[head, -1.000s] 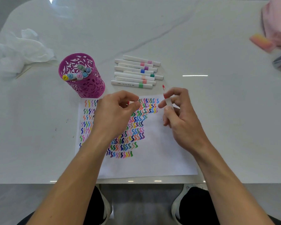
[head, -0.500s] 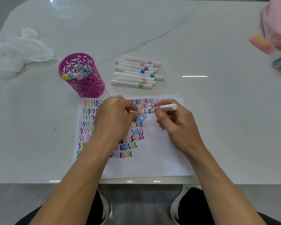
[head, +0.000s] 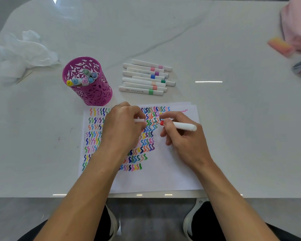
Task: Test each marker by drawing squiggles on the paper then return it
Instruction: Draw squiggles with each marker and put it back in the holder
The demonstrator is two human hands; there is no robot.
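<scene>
Head view: magenta perforated metal pen cup, left of the white paper sheet, holds five markers; left hand pinches a white cap; squiggles half-fill the sheet at the table's near edge; right hand grips the white red-tipped marker, mid-test, so recapping and return remain

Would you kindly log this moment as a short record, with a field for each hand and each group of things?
Right hand: grips red marker, tip at the paper
Left hand: pinches white cap, likely the marker's, over the paper
Paper: rows of coloured squiggles, lower right blank
Pink holder: upright, markers inside
Loose markers: capped, side by side beyond the paper
</scene>
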